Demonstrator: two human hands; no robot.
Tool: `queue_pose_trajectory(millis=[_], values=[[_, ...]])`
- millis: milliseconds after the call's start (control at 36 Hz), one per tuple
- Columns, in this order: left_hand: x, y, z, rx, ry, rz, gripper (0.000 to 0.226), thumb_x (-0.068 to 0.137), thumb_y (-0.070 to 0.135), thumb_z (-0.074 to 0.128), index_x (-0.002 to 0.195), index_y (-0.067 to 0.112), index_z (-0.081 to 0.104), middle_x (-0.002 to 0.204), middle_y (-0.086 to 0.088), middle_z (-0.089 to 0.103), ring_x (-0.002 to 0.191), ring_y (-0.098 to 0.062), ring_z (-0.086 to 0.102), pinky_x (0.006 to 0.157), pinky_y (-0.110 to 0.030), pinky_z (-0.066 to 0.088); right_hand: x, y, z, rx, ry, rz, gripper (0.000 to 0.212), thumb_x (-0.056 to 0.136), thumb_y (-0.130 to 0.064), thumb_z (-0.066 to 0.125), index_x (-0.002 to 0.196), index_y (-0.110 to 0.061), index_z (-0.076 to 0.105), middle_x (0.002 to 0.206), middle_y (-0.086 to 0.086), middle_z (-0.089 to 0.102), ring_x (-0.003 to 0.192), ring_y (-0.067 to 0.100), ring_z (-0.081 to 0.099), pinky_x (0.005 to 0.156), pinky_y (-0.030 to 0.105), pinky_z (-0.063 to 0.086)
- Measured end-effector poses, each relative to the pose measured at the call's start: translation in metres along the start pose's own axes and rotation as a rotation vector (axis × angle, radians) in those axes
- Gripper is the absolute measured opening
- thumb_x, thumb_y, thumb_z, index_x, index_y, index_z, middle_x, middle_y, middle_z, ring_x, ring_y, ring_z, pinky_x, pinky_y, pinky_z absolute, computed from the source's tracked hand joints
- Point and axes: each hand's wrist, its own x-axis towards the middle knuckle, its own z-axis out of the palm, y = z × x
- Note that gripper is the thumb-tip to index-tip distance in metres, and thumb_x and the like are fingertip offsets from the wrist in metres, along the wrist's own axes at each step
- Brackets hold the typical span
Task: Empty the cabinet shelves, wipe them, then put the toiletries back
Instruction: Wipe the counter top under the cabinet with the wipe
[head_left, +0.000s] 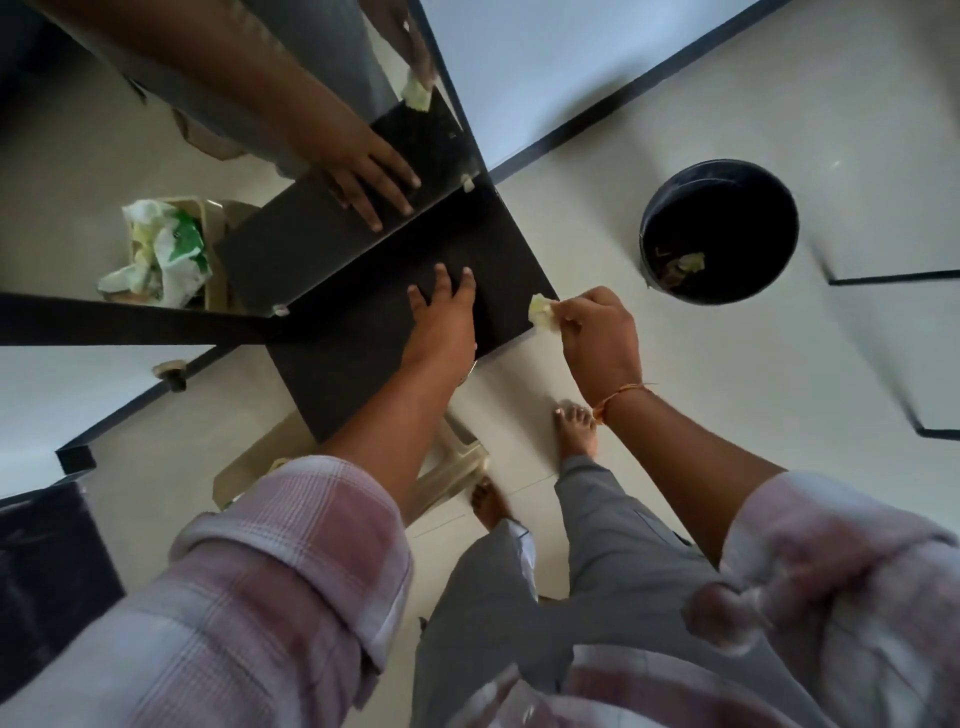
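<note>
- One flat, matte dark shelf (337, 364); the left hand (441, 312) rests on it, fingers straight and spread.
- One crumpled pale-green wipe (541, 312), pinched by the right hand (597, 332) at the shelf's right corner.
- One round black bin (670, 189) on the floor, well apart.

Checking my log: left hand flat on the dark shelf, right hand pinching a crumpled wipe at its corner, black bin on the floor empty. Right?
Not quite: the head view shows scraps lying in the black bin. The rest holds: left hand flat on the dark shelf, right hand pinching the crumpled wipe at its corner.
</note>
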Motion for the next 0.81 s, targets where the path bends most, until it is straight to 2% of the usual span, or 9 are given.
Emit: queue_pose_trajectory(millis=[56, 167, 306, 417, 528, 611, 722, 806], values=[[-0.006, 0.013, 0.001, 0.038, 0.034, 0.061, 0.089, 0.089, 0.020, 0.069, 0.155, 0.020, 0.009, 0.163, -0.006, -0.004, 0.148, -0.038, 0.000, 0.113, -0.052, 0.033, 0.001, 0.000, -0.008, 0.016, -0.021, 0.032, 0.018, 0.088, -0.012, 0.060, 0.094, -0.016, 0.077, 0.093, 0.007, 0.064, 0.081, 0.022, 0.059, 0.069, 0.024, 0.039], [-0.022, 0.055, 0.009, 0.087, 0.166, 0.343, 0.071, 0.090, 0.032, 0.066, 0.148, 0.013, 0.030, 0.161, -0.009, 0.013, 0.149, -0.027, 0.011, 0.118, -0.041, 0.027, -0.004, 0.009, -0.029, 0.189, -0.001, 0.192, 0.014, 0.083, -0.014, 0.062, 0.089, -0.017, 0.075, 0.089, 0.000, 0.070, 0.082, 0.016, 0.063, 0.077, 0.026, 0.049], [-0.032, 0.117, 0.016, 0.061, 0.114, 0.538, 0.069, 0.090, 0.029, 0.067, 0.147, 0.013, 0.032, 0.161, -0.008, 0.017, 0.149, -0.025, 0.014, 0.119, -0.038, 0.021, -0.006, 0.057, -0.065, 0.285, 0.132, 0.423, 0.007, 0.081, -0.022, 0.064, 0.086, -0.019, 0.069, 0.084, -0.005, 0.068, 0.084, 0.015, 0.063, 0.073, 0.026, 0.047], [-0.029, 0.160, 0.012, 0.031, 0.077, 0.580, 0.074, 0.091, 0.028, 0.065, 0.150, 0.011, 0.025, 0.162, -0.007, 0.013, 0.150, -0.025, 0.009, 0.121, -0.040, 0.018, 0.014, 0.094, -0.102, 0.255, 0.233, 0.527, 0.013, 0.081, -0.018, 0.061, 0.091, -0.021, 0.070, 0.092, 0.000, 0.071, 0.091, 0.020, 0.064, 0.074, 0.023, 0.041], [-0.017, 0.189, 0.007, 0.017, 0.072, 0.604, 0.075, 0.091, 0.028, 0.066, 0.150, 0.010, 0.024, 0.161, -0.006, 0.015, 0.149, -0.026, 0.010, 0.121, -0.041, 0.019, 0.049, 0.119, -0.132, 0.213, 0.295, 0.526, 0.017, 0.084, -0.018, 0.059, 0.097, -0.017, 0.070, 0.100, 0.003, 0.072, 0.097, 0.023, 0.063, 0.076, 0.022, 0.040], [-0.011, 0.200, 0.002, -0.002, 0.094, 0.603, 0.073, 0.090, 0.030, 0.067, 0.148, 0.010, 0.028, 0.160, -0.006, 0.018, 0.149, -0.026, 0.013, 0.120, -0.042, 0.022, 0.073, 0.130, -0.147, 0.202, 0.277, 0.497, 0.022, 0.088, -0.023, 0.060, 0.106, -0.013, 0.068, 0.101, 0.004, 0.070, 0.094, 0.020, 0.062, 0.079, 0.026, 0.043], [-0.008, 0.206, -0.002, -0.002, 0.109, 0.585, 0.068, 0.090, 0.031, 0.066, 0.145, 0.011, 0.032, 0.160, -0.005, 0.020, 0.148, -0.024, 0.014, 0.117, -0.040, 0.025, 0.091, 0.149, -0.156, 0.275, 0.255, 0.541, 0.031, 0.087, -0.026, 0.062, 0.116, -0.020, 0.067, 0.116, 0.002, 0.068, 0.109, 0.019, 0.061, 0.085, 0.017, 0.039], [-0.010, 0.203, -0.003, 0.002, 0.100, 0.579, 0.068, 0.090, 0.033, 0.066, 0.145, 0.011, 0.032, 0.159, -0.005, 0.023, 0.148, -0.024, 0.015, 0.116, -0.040, 0.027, 0.090, 0.155, -0.160, 0.327, 0.253, 0.575, 0.031, 0.086, -0.026, 0.062, 0.116, -0.022, 0.067, 0.118, -0.001, 0.068, 0.111, 0.016, 0.061, 0.092, 0.020, 0.042]])
